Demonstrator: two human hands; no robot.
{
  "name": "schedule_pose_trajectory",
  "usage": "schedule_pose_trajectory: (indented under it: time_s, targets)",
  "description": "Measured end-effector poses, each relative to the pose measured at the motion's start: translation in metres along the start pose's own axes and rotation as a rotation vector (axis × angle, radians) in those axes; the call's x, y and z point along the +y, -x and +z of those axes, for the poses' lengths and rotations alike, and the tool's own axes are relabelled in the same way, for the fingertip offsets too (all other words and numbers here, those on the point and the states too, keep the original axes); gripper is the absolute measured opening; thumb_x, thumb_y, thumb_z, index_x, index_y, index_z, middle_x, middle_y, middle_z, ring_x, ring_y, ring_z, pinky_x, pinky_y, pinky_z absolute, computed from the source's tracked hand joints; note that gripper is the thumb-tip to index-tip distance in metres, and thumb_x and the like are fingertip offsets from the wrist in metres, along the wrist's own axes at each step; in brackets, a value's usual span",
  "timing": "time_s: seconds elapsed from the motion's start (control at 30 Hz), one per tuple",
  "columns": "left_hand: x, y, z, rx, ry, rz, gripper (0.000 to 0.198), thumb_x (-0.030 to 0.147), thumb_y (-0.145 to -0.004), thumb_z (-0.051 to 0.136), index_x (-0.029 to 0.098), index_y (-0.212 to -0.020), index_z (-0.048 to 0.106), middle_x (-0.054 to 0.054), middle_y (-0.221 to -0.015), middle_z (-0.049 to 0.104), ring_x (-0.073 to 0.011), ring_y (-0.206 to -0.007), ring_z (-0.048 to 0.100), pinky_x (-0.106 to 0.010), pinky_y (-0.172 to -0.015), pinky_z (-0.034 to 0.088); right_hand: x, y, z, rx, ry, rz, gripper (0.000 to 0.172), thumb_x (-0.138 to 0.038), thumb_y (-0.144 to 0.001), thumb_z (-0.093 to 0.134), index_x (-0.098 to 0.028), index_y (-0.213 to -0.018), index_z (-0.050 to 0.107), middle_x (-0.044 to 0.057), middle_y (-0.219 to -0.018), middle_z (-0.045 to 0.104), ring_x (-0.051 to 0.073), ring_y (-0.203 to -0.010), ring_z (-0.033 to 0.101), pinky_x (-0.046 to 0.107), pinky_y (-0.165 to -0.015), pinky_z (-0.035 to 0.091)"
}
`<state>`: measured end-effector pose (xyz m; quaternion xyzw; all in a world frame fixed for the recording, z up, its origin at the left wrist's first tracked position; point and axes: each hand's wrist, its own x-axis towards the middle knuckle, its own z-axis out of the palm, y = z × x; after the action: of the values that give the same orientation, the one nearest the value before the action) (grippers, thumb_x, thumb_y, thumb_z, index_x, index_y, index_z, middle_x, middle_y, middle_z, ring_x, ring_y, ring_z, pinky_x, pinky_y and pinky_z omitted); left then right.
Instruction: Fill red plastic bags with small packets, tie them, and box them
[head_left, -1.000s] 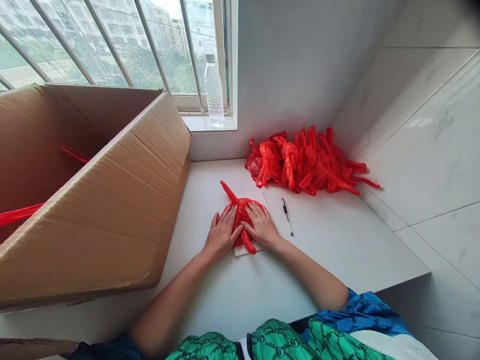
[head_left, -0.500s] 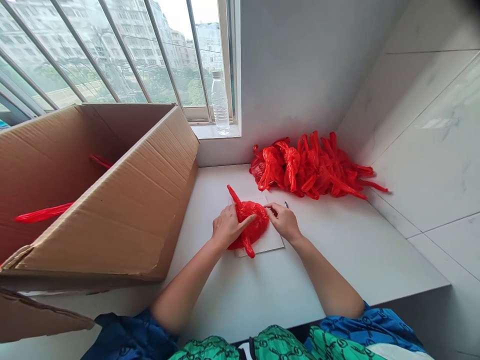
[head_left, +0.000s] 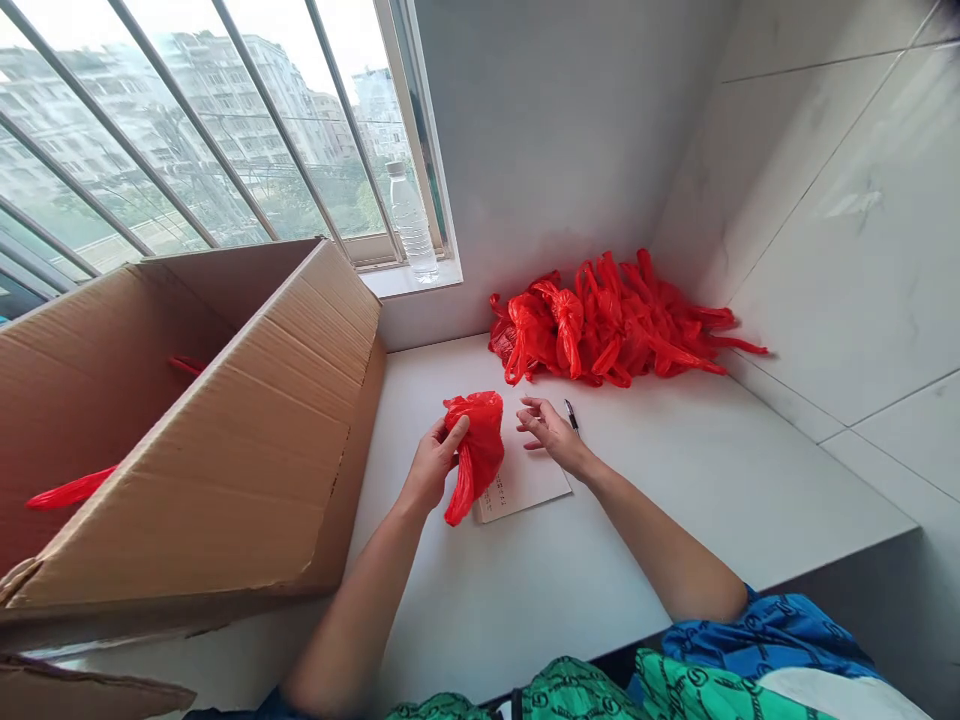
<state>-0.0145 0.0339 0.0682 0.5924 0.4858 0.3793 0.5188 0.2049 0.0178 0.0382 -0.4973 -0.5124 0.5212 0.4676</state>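
Note:
My left hand (head_left: 429, 468) pinches a small red plastic bag (head_left: 472, 452) by its top and holds it just above the white counter (head_left: 637, 480). The bag hangs down over a white paper sheet (head_left: 525, 480). My right hand (head_left: 549, 430) hovers to the right of the bag with its fingers spread and holds nothing. A black and white pen (head_left: 571, 416) lies just beyond that hand.
A pile of knotted red bags (head_left: 607, 320) lies against the back wall. A large open cardboard box (head_left: 187, 420) stands at the left with red strips inside. A water bottle (head_left: 411, 222) stands on the windowsill. Tiled wall runs along the right.
The bag was pressed flat on the paper under both hands. My left hand has lifted it off the sheet, and my right hand has let go and opened.

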Motion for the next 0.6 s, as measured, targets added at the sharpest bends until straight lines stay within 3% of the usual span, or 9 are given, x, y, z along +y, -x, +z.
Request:
schedule_pose_trajectory:
  time_s: [0.1,0.17,0.3,0.37,0.47,0.6]
  targets:
    - [0.008,0.004,0.003,-0.176,0.341,-0.071,0.052,0.056,-0.087,0.064,0.019,-0.124,0.062,-0.01,-0.11,0.07,-0.0246,-0.096,0.068,-0.035,-0.082,0.053,-0.006,0.009,0.015,-0.319,-0.439,0.126,0.068,-0.064,-0.089,0.057,-0.028,-0.145,0.043,0.01,-0.14,0.057,0.025,-0.118,0.062,0.041,-0.093,0.053]
    - [0.009,0.006,0.005,-0.197,0.284,-0.039,0.047,0.051,-0.086,0.067,0.02,-0.121,0.065,-0.009,-0.109,0.071,-0.0241,-0.097,0.067,-0.034,-0.083,0.053,-0.006,0.013,0.025,-0.407,-0.589,0.161,0.059,-0.061,-0.09,0.058,-0.027,-0.139,0.052,0.008,-0.133,0.063,0.025,-0.114,0.064,0.041,-0.093,0.053]
    - [0.007,0.007,0.005,0.039,-0.119,0.132,0.033,0.04,-0.082,0.069,0.02,-0.108,0.07,-0.005,-0.101,0.07,-0.0195,-0.089,0.063,-0.026,-0.072,0.05,0.002,0.012,0.036,-0.174,-0.657,0.212,0.042,-0.039,-0.08,0.077,-0.024,-0.117,0.065,0.005,-0.118,0.072,0.023,-0.108,0.067,0.033,-0.088,0.053]
    - [0.008,0.007,0.005,0.081,-0.187,0.149,0.026,0.035,-0.082,0.066,0.02,-0.102,0.068,-0.003,-0.095,0.069,-0.0176,-0.082,0.061,-0.025,-0.067,0.049,0.005,0.011,0.037,-0.109,-0.658,0.235,0.039,-0.035,-0.076,0.081,-0.023,-0.11,0.067,0.004,-0.112,0.074,0.022,-0.103,0.069,0.031,-0.085,0.053]
    - [0.013,0.008,0.007,0.018,-0.074,0.091,0.026,0.03,-0.079,0.066,0.019,-0.101,0.061,-0.002,-0.093,0.068,-0.0168,-0.082,0.062,-0.025,-0.069,0.05,0.005,0.012,0.038,-0.17,-0.673,0.216,0.038,-0.038,-0.078,0.079,-0.023,-0.111,0.069,0.004,-0.112,0.075,0.022,-0.103,0.069,0.032,-0.088,0.053]
    - [0.025,0.016,0.01,-0.139,0.093,-0.018,0.044,0.03,-0.078,0.07,0.019,-0.117,0.053,-0.006,-0.105,0.069,-0.0192,-0.089,0.066,-0.029,-0.074,0.053,-0.001,0.017,0.04,-0.229,-0.614,0.143,0.043,-0.037,-0.078,0.079,-0.022,-0.116,0.069,0.005,-0.115,0.075,0.024,-0.112,0.067,0.036,-0.099,0.05]
